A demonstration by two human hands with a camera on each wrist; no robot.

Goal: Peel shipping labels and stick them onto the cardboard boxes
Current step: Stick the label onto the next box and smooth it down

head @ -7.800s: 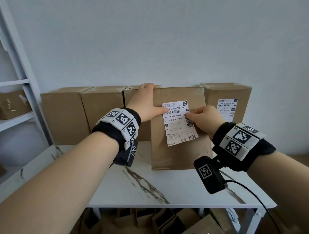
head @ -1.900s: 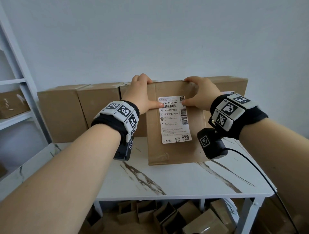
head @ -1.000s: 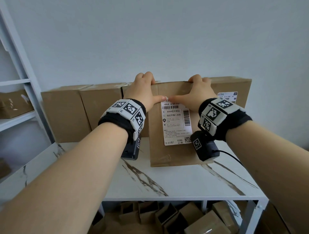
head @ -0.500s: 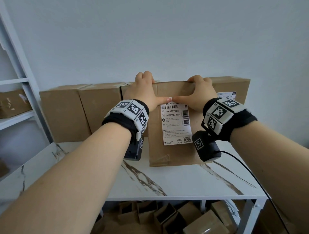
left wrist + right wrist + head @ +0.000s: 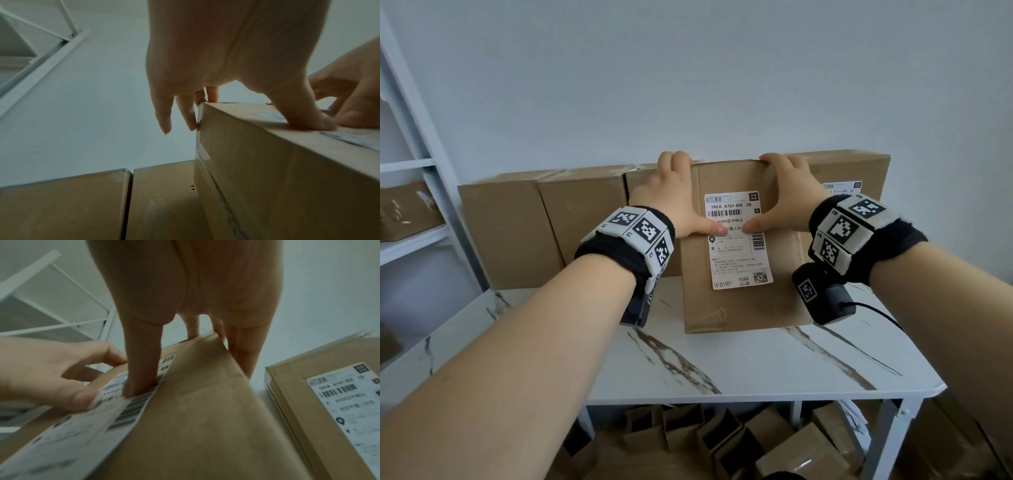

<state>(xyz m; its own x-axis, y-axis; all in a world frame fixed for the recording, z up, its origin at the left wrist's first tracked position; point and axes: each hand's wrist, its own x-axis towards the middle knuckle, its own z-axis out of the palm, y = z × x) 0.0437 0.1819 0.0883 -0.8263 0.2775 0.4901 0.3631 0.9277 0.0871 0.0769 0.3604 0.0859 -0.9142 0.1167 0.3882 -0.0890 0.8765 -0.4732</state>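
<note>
A brown cardboard box (image 5: 739,308) stands upright on the marble table, with a white shipping label (image 5: 739,260) on its front face. My left hand (image 5: 674,192) hooks its fingers over the box's top left corner, and its thumb (image 5: 717,228) presses the label's middle. My right hand (image 5: 780,202) grips the top right edge the same way, its thumb (image 5: 751,226) tip to tip with the left one. In the right wrist view the right thumb (image 5: 141,378) lies flat on the label (image 5: 92,426). In the left wrist view the left thumb (image 5: 308,120) presses the box (image 5: 267,162).
More brown boxes (image 5: 510,233) line the wall behind; the one at the right (image 5: 339,402) carries a label. A white shelf frame (image 5: 431,178) with a box on it stands at the left. Several cartons (image 5: 756,445) lie under the white table (image 5: 722,370).
Both thumbs have slid down from the label's top edge to its middle, uncovering the top lines of print. The fingers stay hooked over the box's top.
</note>
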